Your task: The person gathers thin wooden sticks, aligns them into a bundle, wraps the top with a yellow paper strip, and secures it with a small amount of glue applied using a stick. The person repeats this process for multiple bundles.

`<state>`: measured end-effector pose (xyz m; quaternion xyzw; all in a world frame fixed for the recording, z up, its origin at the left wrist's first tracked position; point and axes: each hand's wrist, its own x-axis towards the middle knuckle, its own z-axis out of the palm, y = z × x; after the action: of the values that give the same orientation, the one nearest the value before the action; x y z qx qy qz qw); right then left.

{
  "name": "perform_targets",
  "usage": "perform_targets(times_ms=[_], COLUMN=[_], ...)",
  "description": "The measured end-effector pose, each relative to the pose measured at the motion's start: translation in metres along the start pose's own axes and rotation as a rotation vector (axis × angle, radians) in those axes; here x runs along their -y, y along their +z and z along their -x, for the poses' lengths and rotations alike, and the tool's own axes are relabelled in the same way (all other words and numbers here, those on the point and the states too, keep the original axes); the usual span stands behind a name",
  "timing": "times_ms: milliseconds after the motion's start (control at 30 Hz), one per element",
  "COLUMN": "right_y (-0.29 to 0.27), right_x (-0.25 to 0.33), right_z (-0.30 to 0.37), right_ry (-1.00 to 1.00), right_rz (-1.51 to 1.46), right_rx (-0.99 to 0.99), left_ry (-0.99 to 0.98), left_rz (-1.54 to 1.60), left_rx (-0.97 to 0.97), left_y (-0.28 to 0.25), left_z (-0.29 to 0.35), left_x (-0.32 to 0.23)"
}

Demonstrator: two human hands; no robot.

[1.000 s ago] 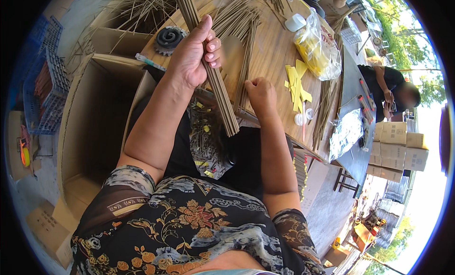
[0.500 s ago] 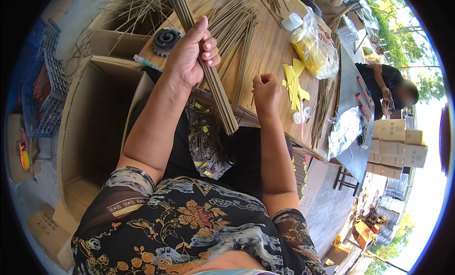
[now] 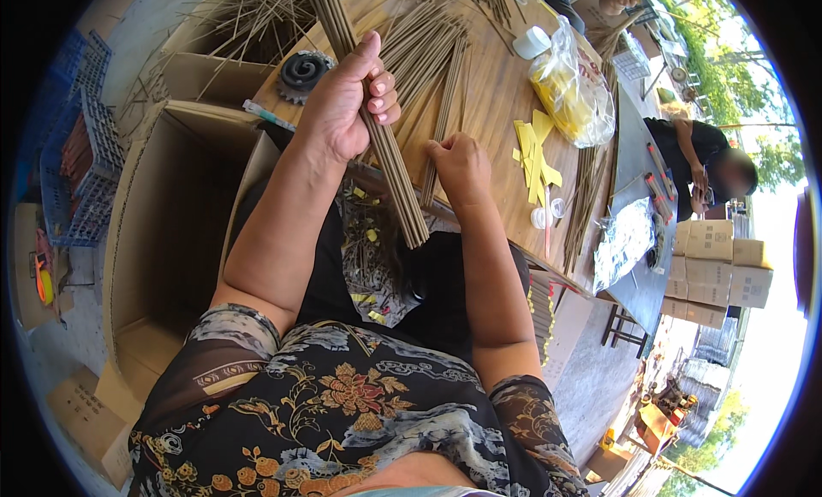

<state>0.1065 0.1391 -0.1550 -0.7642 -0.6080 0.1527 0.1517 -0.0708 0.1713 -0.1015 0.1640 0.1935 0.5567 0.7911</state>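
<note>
My left hand (image 3: 353, 99) is wrapped round a slanting bundle of thin brown incense sticks (image 3: 396, 184), thumb laid along it. The bundle's lower end hangs past the table edge, above my lap. To its right, my right hand (image 3: 464, 167) is closed in a pinch, thumb and forefinger at a narrow row of loose incense sticks (image 3: 445, 99) near the table edge. How many sticks the pinch takes in is too small to tell. A fanned pile of incense sticks (image 3: 421, 43) lies beyond both hands on the wooden table (image 3: 501, 86).
Yellow paper strips (image 3: 534, 154), a clear bag of yellow material (image 3: 572, 95) and a white cup (image 3: 532, 41) stand right. A black coil (image 3: 304, 76) lies left, above an open cardboard box (image 3: 171, 232). A co-worker (image 3: 706, 163) sits at the far right.
My right hand has moved left from beside the yellow strips to the loose sticks at the table edge. My left hand still grips the bundle, almost unmoved.
</note>
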Motion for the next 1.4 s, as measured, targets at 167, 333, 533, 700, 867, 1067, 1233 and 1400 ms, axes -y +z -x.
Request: perform_targets(times_ms=[167,333,533,700,867,1067,1233,1400], right_y=[0.005,0.001,-0.048,-0.061,-0.056,-0.049,-0.045,-0.044], right_x=[0.003,0.004,0.020,0.049,0.065,0.072,0.074,0.076], right_z=[-0.002,-0.005,0.025,0.060,0.071,0.073,0.071,0.070], right_ry=[-0.039,-0.075,-0.044,-0.156,-0.403,-0.538,-0.580,-0.663], right_rz=[0.022,0.028,-0.432,-0.664,-0.449,-0.394,-0.362,-0.310], right_rx=[-0.067,-0.097,-0.136,-0.190,-0.341,-0.364,-0.318,-0.338], left_ry=[-0.018,-0.015,-0.013,-0.011,-0.016,-0.030,-0.016,-0.075], left_rz=[0.002,0.000,-0.030,-0.079,0.016,0.051,0.024,0.013], left_rx=[0.004,0.004,-0.058,-0.048,-0.036,-0.030,-0.041,-0.024], left_y=[-0.002,-0.004,-0.003,-0.008,-0.013,-0.013,-0.008,-0.008], left_z=[-0.002,-0.003,-0.003,-0.004,-0.009,-0.011,-0.005,-0.004], left_x=[0.002,0.002,0.004,0.005,0.008,0.008,0.006,0.004])
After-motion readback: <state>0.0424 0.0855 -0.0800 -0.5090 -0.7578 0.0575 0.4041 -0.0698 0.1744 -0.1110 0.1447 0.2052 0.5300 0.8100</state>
